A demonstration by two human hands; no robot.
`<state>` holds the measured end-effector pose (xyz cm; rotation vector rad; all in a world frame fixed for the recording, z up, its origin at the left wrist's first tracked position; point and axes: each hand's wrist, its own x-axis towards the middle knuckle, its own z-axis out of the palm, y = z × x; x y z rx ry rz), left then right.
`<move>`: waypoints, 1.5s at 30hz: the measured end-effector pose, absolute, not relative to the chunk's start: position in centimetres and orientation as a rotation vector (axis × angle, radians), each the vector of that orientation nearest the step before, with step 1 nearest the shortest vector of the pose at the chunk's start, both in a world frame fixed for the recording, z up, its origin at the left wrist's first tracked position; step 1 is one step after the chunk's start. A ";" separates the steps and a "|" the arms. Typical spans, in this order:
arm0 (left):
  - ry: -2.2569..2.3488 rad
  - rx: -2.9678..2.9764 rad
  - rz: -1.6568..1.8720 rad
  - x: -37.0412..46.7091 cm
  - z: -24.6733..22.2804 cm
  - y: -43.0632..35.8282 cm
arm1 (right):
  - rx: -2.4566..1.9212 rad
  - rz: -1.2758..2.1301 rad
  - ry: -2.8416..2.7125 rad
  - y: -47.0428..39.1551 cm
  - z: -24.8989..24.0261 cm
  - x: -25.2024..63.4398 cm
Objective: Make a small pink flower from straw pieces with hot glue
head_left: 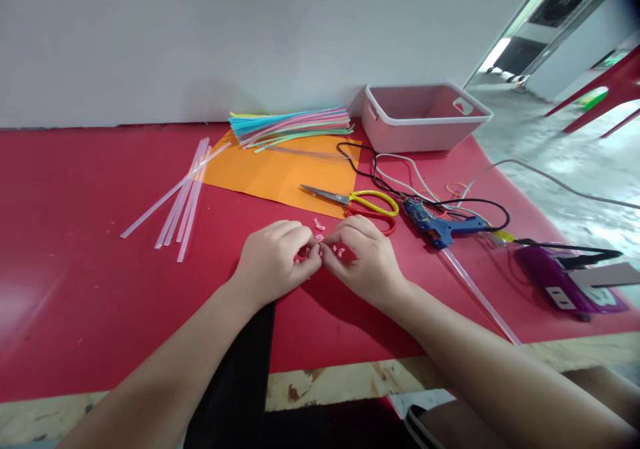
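Observation:
My left hand and my right hand meet at the fingertips over the red table cover. Both are closed in a pinch, thumb against fingers, on something too small to make out between them. Small pink pieces lie on the cover just beyond and around the fingertips. Scissors with yellow and red handles rest right behind my right hand, their blades over an orange sheet.
Colourful pipe cleaners lie at the back beside a pink basket. Clear glue sticks are on the left. A blue glue gun, tangled cables and a purple device occupy the right.

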<state>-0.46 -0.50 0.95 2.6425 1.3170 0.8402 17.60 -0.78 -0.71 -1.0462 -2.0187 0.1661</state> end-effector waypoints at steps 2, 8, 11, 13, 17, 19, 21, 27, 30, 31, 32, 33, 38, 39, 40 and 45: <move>1.308 2.650 0.849 -0.4 0.9 -0.6 | -1.066 0.161 -2.010 -0.9 -0.7 17.5; 1.381 2.500 0.828 -0.6 0.8 -0.5 | -1.086 0.209 -1.990 -0.3 -0.7 17.9; 1.472 2.346 0.706 -1.2 1.1 0.0 | -1.181 0.159 -2.009 0.5 -0.9 18.8; 1.487 2.229 0.601 -1.8 1.4 0.5 | -1.239 0.126 -2.060 0.8 -1.2 19.4; 1.295 2.084 0.286 -3.1 2.1 1.2 | -1.229 0.122 -2.188 0.7 -1.6 19.6; 1.204 2.084 0.186 -3.5 2.4 1.3 | -1.217 0.115 -2.231 0.6 -1.7 19.4; 1.168 2.123 0.154 -3.7 2.4 1.3 | -1.222 0.103 -2.238 0.4 -1.6 19.3; 1.146 2.232 0.161 -3.4 1.9 1.3 | -1.160 0.122 -2.088 0.2 -0.9 19.4; 1.172 2.201 0.268 -3.1 1.8 1.2 | -1.086 0.194 -2.048 0.0 -0.6 19.3; 1.187 2.160 0.305 -2.9 1.9 1.1 | -1.061 0.225 -2.045 -0.1 -0.5 19.2; 1.199 2.099 0.342 -2.7 1.9 1.0 | -1.036 0.258 -2.045 -0.3 -0.4 19.2; 1.203 2.022 0.377 -2.6 2.0 0.9 | -1.010 0.294 -2.051 -0.4 -0.3 19.1; 1.140 1.729 0.451 -1.9 2.2 0.6 | -0.923 0.454 -2.145 -0.8 -0.1 18.8; 1.128 1.713 0.452 -1.9 2.2 0.6 | -0.921 0.474 -2.162 -0.8 -0.1 18.7; 1.118 1.691 0.458 -1.9 2.1 0.6 | -0.920 0.489 -2.171 -0.8 -0.1 18.7; 1.067 1.454 0.491 -2.0 2.0 0.6 | -0.836 0.529 -2.191 -0.5 -0.5 18.9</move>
